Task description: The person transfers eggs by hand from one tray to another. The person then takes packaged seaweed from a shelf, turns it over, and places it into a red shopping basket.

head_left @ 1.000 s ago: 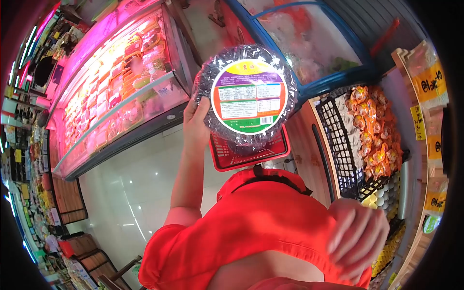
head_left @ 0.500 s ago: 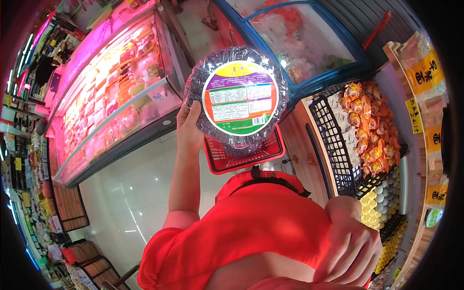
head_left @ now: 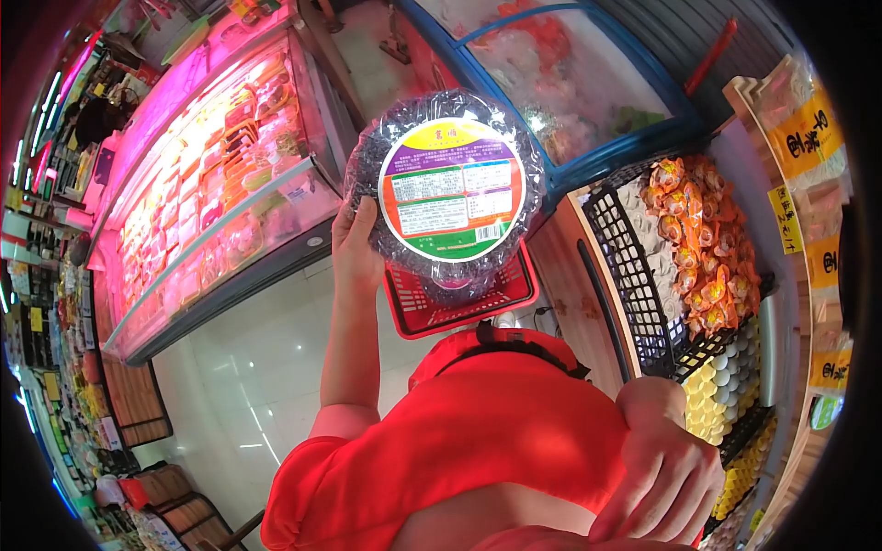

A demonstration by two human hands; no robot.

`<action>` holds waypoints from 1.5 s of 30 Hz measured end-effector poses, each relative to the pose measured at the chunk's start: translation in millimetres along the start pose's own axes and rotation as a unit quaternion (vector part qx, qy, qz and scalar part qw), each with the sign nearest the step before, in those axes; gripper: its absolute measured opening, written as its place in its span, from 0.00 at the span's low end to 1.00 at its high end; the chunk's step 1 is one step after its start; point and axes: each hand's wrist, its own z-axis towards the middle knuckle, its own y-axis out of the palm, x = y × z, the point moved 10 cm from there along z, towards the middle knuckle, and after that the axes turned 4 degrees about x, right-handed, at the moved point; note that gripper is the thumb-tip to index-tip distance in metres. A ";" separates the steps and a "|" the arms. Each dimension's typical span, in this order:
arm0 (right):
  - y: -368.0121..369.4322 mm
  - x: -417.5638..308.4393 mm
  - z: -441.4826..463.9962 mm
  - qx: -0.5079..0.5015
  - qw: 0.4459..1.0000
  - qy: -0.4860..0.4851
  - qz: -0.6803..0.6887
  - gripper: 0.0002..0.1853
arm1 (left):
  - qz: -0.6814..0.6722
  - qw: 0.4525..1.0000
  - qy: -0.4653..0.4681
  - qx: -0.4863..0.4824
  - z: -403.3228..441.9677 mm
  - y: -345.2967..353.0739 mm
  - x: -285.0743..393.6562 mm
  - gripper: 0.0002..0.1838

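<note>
My left hand (head_left: pixel 356 241) grips the left edge of a round pack of dried seaweed (head_left: pixel 366 156), with the thumb on the front. The dark disc is wrapped in clear, shiny plastic and held up facing me. A large round label (head_left: pixel 450 188) in yellow, purple, orange and green carries small print and a barcode. Below it stands a red shopping basket (head_left: pixel 413 321) with a dark wrapped pack (head_left: pixel 455 292) inside, partly covered by the raised one. My right hand (head_left: pixel 666 487) is held close to my chest, fingers curled in; its fingertips and anything in them are hidden.
A pink-lit display case (head_left: pixel 197 193) with packaged goods is on the left. Ahead is a blue-framed freezer (head_left: pixel 588 170). On the right, a black crate (head_left: pixel 634 275) holds orange-wrapped items (head_left: pixel 703 239), with egg trays (head_left: pixel 712 399) nearby. Shelves (head_left: pixel 55 321) line the far left.
The seaweed pack and my left hand have shifted slightly left, with the pack tilting a little. The right hand stays curled at my chest, almost unmoved.
</note>
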 end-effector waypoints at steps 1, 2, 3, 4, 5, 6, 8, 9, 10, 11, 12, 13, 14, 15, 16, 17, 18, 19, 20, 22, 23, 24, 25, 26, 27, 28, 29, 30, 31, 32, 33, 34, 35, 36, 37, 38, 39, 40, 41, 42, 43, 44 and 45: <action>-1.7 -2.0 0.5 0.007 1.000 -0.014 -0.006 0.17 | 0.001 1.000 0.005 -0.005 0.3 2.0 1.0 0.14; -2.2 -2.7 -0.2 0.008 1.000 -0.014 -0.006 0.17 | 0.001 1.000 0.004 -0.005 0.7 1.6 0.5 0.14; -1.2 -2.3 -1.4 0.000 1.000 -0.005 -0.004 0.18 | -0.001 1.000 0.005 -0.009 1.3 1.7 0.3 0.14; -0.4 -1.2 -2.3 -0.009 1.000 0.004 -0.002 0.18 | -0.003 1.000 0.007 -0.013 2.4 2.1 0.5 0.14; -0.2 -1.9 -3.0 -0.009 1.000 0.004 -0.001 0.18 | -0.003 1.000 0.008 -0.012 1.6 2.2 0.5 0.14; -0.3 -1.9 -3.2 -0.012 1.000 0.002 -0.005 0.18 | -0.002 1.000 0.003 -0.002 1.6 0.2 -0.2 0.14; -0.3 -2.1 -3.9 -0.015 1.000 -0.001 -0.008 0.19 | 0.000 1.000 -0.001 0.009 1.7 -2.9 -0.2 0.14; -0.4 -1.8 -4.6 -0.015 1.000 0.000 -0.002 0.19 | 0.000 1.000 -0.001 0.013 2.4 -5.0 -1.1 0.13; -0.4 -1.6 -4.8 -0.016 1.000 0.001 0.004 0.19 | 0.000 1.000 -0.002 0.016 2.9 -6.3 -1.6 0.13; -0.2 -1.6 -4.5 -0.017 1.000 0.001 0.004 0.19 | -0.001 1.000 -0.001 0.016 2.9 -5.6 -1.0 0.13; -0.8 -0.8 -3.7 -0.013 1.000 0.004 0.007 0.19 | -0.002 1.000 -0.001 0.014 2.7 -4.2 0.1 0.13; -1.3 0.1 -3.3 -0.008 1.000 0.008 0.010 0.19 | -0.004 1.000 -0.001 0.012 2.1 -3.4 0.5 0.13; -1.0 0.7 -3.1 -0.009 1.000 0.008 0.010 0.19 | -0.004 1.000 -0.001 0.012 1.8 -4.3 0.6 0.13; -1.4 1.2 -2.5 -0.007 1.000 0.007 0.010 0.19 | -0.004 1.000 0.001 0.015 2.0 -6.0 0.9 0.13; -1.6 1.4 -2.0 -0.006 1.000 0.006 0.010 0.19 | -0.003 1.000 0.003 0.017 2.5 -6.8 1.2 0.13; -1.0 1.8 -1.7 -0.007 1.000 0.006 0.010 0.19 | -0.004 1.000 0.004 0.016 2.7 -5.9 1.7 0.13; -1.2 2.1 -1.6 -0.003 1.000 0.006 0.011 0.18 | -0.004 1.000 0.002 0.020 2.7 -5.4 2.2 0.13; -1.4 1.8 -1.7 0.002 1.000 0.006 0.013 0.18 | -0.004 1.000 0.001 0.023 2.4 -5.0 2.0 0.13; -1.3 2.3 -1.4 0.001 1.000 0.006 0.012 0.18 | -0.005 1.000 0.001 0.022 2.7 -5.3 1.8 0.13; -0.4 2.4 -0.6 -0.005 1.000 0.001 0.015 0.17 | -0.009 1.000 0.001 0.021 3.3 -6.6 1.8 0.13; -0.3 2.8 -1.4 -0.005 1.000 0.001 0.015 0.17 | -0.010 1.000 0.001 0.020 3.4 -6.3 1.9 0.13; 1.8 2.6 -3.0 -0.016 1.000 -0.001 0.021 0.17 | -0.011 1.000 0.002 0.023 3.5 -6.4 2.4 0.14; 4.4 2.2 -4.1 -0.027 0.999 -0.002 0.028 0.17 | -0.013 1.000 0.002 0.025 3.4 -6.6 2.6 0.14; 4.7 1.3 -3.8 -0.026 0.999 -0.002 0.026 0.17 | -0.013 1.000 0.000 0.023 2.7 -7.4 1.9 0.14; 2.5 5.5 -2.3 -0.019 0.999 0.024 0.045 0.17 | -0.006 1.000 -0.003 0.017 3.6 -8.3 0.7 0.13; 0.8 10.0 -1.4 -0.013 0.997 0.050 0.065 0.17 | 0.000 1.000 -0.006 0.010 4.5 -8.6 -0.3 0.13; 1.5 10.7 -0.5 -0.012 0.997 0.050 0.063 0.17 | -0.001 1.000 -0.008 0.008 4.7 -9.2 -0.6 0.13; -0.8 9.5 1.0 0.004 0.998 0.036 0.042 0.17 | 0.005 1.000 -0.005 0.014 5.5 -10.7 -0.3 0.13; -1.6 5.2 1.3 0.023 0.999 0.025 0.025 0.16 | 0.012 1.000 -0.004 0.025 -1.1 -13.3 -0.3 0.12; -1.5 4.4 0.4 0.024 0.999 0.025 0.022 0.16 | 0.011 1.000 -0.006 0.023 -2.0 -12.4 -0.3 0.12; 1.3 4.6 -0.2 0.004 0.999 0.029 0.036 0.16 | 0.008 1.000 -0.010 0.012 -2.1 -9.4 0.2 0.12; 4.5 4.6 -0.5 -0.018 0.998 0.032 0.049 0.15 | 0.003 1.000 -0.012 0.001 -1.2 -5.8 0.7 0.12; 4.7 3.9 -1.3 -0.020 0.998 0.031 0.049 0.15 | 0.004 1.000 -0.010 0.000 -1.1 -5.3 2.1 0.12; 4.0 4.5 -2.3 -0.013 0.998 0.036 0.053 0.15 | 0.001 1.000 -0.013 -0.004 -1.0 -4.2 2.3 0.12; 2.9 5.5 -3.1 -0.006 0.997 0.041 0.058 0.14 | -0.001 1.000 -0.015 -0.008 -1.2 -3.0 1.9 0.12; 2.9 6.3 -3.2 -0.007 0.997 0.041 0.059 0.14 | -0.001 1.000 -0.014 -0.008 -0.8 -2.6 2.1 0.12; 2.4 7.3 -3.3 -0.003 0.997 0.043 0.068 0.14 | 0.000 1.000 -0.013 -0.002 -0.4 -3.0 2.0 0.13; -0.7 10.0 -2.6 -0.003 0.996 0.043 0.073 0.14 | -0.001 1.000 -0.009 -0.003 7.2 -1.3 1.9 0.13; -1.2 10.7 -2.5 -0.003 0.996 0.044 0.072 0.14 | -0.001 1.000 -0.010 -0.003 7.9 -2.6 1.4 0.13; -0.7 10.3 -3.2 -0.003 0.997 0.040 0.069 0.14 | 0.000 1.000 -0.011 -0.011 7.8 -3.9 0.9 0.14; -1.0 10.3 -3.2 -0.003 0.997 0.037 0.066 0.14 | 0.001 1.000 -0.012 -0.018 7.8 -4.4 0.5 0.14; -1.1 11.4 -3.0 -0.002 0.997 0.038 0.067 0.14 | 0.001 1.000 -0.013 -0.017 7.7 -4.7 0.1 0.14; -1.5 11.7 -2.6 -0.001 0.998 0.031 0.057 0.14 | 0.000 1.000 -0.012 -0.015 7.6 -5.1 0.4 0.14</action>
